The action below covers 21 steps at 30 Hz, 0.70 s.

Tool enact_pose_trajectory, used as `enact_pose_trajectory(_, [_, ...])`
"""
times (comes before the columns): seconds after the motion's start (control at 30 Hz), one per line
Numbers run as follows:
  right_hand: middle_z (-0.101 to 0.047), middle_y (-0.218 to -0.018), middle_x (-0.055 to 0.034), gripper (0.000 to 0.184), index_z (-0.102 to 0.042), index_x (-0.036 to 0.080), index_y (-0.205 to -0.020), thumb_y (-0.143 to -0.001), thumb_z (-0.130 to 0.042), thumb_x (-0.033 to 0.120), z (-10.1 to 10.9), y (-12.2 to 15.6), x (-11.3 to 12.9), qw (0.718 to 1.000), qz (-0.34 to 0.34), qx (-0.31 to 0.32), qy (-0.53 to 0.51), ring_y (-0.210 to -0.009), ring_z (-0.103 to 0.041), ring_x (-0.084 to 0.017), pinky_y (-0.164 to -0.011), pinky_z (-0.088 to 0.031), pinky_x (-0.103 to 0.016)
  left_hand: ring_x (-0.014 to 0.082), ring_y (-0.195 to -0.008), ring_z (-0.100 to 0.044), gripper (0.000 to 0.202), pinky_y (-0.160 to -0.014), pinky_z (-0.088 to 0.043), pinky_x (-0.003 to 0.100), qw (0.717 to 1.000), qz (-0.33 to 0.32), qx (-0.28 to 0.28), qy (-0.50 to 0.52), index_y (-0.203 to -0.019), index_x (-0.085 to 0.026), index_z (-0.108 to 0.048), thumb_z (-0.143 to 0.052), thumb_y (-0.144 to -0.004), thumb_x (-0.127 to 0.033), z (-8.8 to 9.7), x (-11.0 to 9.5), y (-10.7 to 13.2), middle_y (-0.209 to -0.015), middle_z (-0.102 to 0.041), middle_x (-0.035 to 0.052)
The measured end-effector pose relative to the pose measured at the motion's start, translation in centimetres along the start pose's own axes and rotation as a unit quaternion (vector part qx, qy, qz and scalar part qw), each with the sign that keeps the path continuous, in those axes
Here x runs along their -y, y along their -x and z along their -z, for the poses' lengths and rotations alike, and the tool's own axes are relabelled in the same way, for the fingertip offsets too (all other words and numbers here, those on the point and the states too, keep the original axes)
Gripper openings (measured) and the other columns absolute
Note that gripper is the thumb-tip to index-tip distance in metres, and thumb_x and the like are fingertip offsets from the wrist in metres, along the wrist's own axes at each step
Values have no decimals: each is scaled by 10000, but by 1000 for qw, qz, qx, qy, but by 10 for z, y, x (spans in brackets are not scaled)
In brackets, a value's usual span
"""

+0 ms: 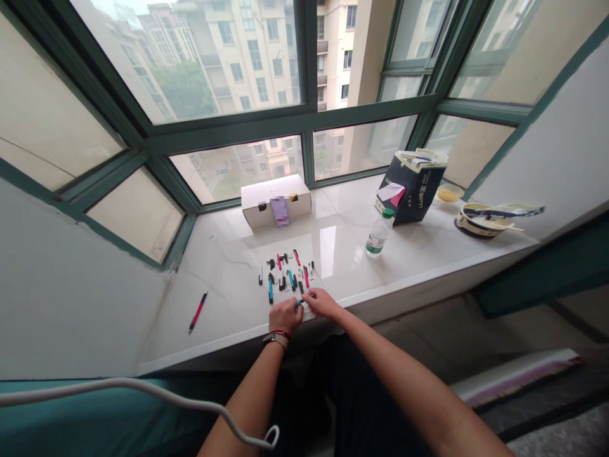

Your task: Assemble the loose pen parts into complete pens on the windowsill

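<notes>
Left hand: our left hand [285, 315] lay at the near edge of the sill, fingers curled shut on one end of a teal pen piece [299, 303]; a watch [276, 339] and a red band sat on the wrist.
Right hand: our right hand [322, 303] met it from the other side, fingertips pinched on the same piece.
Teal pen piece: held between the two hands, just above the white sill [228, 254] and just in front of the loose parts.
Loose parts: we logged a scatter of pen parts [288, 273] in black, red and teal, lying flat in rough rows just beyond the hands; too small for us to count.
Red pen [198, 310]: whole, lying alone, well apart to the left.
White box [276, 200]: shut, standing against the window frame behind the parts; contents hidden from us.
Dark paper bag [413, 187]: upright at far right, mouth open, pale papers showing at the top and a white-and-pink slip at its side.
Bottle [379, 233]: clear, green cap on, upright just in front of the bag; fill level unclear to us.
Yellow bowl [450, 192]: right of the bag; contents not clear.
Shallow dish [485, 219]: near the right wall, a flat utensil laid across it.
Cable [143, 388]: white, looping across the foreground below the sill.
</notes>
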State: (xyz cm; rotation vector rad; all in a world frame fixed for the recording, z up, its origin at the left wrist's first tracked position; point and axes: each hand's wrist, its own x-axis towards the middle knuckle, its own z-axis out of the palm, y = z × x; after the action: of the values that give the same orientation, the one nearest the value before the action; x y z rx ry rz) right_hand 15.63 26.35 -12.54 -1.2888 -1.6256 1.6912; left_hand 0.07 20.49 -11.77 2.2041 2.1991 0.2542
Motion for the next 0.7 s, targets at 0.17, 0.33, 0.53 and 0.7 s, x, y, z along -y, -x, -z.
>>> enact_pose_trajectory(0.17, [-570, -523, 57, 334, -494, 200, -807, -811, -667, 485, 2, 3, 4, 998, 0, 29, -63, -393, -544, -107, -374, -431, -193, 190, -739, -616, 258, -631, -307, 294, 1000, 4, 13, 3, -798, -220, -642, -450, -895, -362, 2, -1, 0, -797, -704, 54])
enact_pose_trajectory(0.33, [-624, -569, -1, 470, -525, 183, -712, -803, -600, 637, 1, 4, 8, 997, -26, 21, -68, -422, -580, -112, -386, -451, -192, 191, -734, -616, 240, -632, -311, 298, 1000, 0, 11, 3, -787, -224, -633, -448, -884, -342, 1, 0, 0, -786, -701, 46])
enact_pose_trajectory(0.53, [-596, -560, 41, 343, -508, 193, -785, -796, -677, 491, 2, 5, 7, 997, -13, 15, -79, -421, -561, -99, -387, -442, -184, 195, -748, -616, 247, -644, -324, 295, 1000, 1, 16, 1, -803, -224, -642, -446, -888, -348, 0, 0, 0, -793, -699, 52])
enact_pose_trajectory(0.7, [-624, -633, 36, 362, -522, 189, -855, -742, -740, 455, 4, 6, 6, 993, -5, 14, -119, -512, -621, -116, -462, -497, -202, 193, -750, -616, 242, -651, -334, 292, 1000, 0, 16, 2, -805, -225, -646, -451, -886, -342, 3, -1, 0, -800, -700, 49])
